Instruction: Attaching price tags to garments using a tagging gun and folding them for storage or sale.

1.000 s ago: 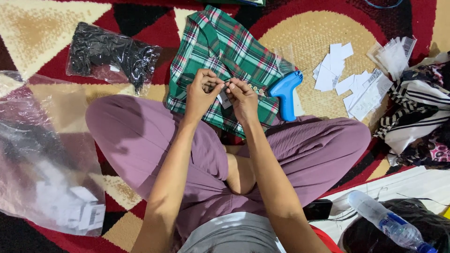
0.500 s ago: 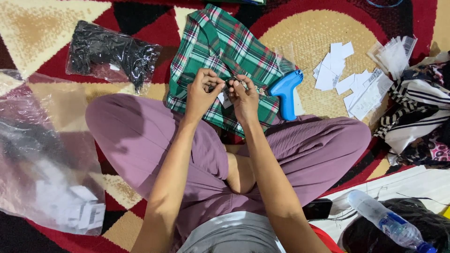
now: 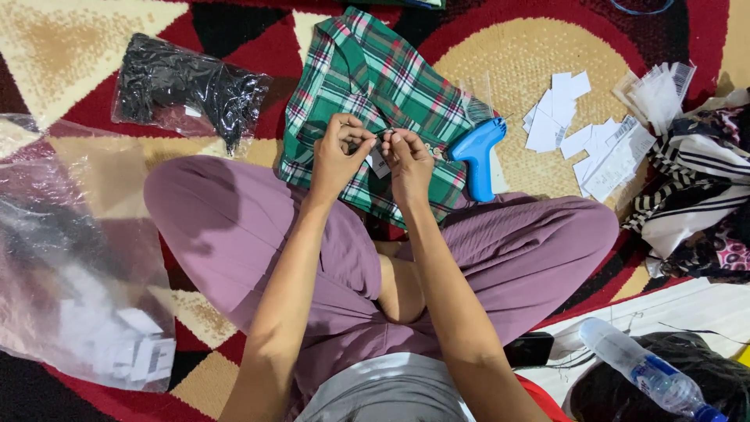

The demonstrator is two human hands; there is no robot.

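A folded green, white and red plaid garment [image 3: 367, 86] lies on the patterned carpet in front of my crossed legs. My left hand [image 3: 336, 156] and my right hand [image 3: 408, 160] meet over its near edge. Both pinch the fabric around a small white paper tag [image 3: 380, 162] that hangs between my fingers. A blue tagging gun [image 3: 478, 152] lies on the garment's right side, just right of my right hand, untouched.
Loose white paper tags [image 3: 582, 133] are scattered at the right. A clear bag with black cloth [image 3: 187, 90] lies at upper left, a large crumpled clear plastic bag [image 3: 70, 273] at left. Striped fabrics [image 3: 695, 195] sit at right, a plastic bottle [image 3: 648, 371] at lower right.
Both hands have stayed together at the garment's near edge; the fingers shifted slightly around the tag. Nothing else moved.
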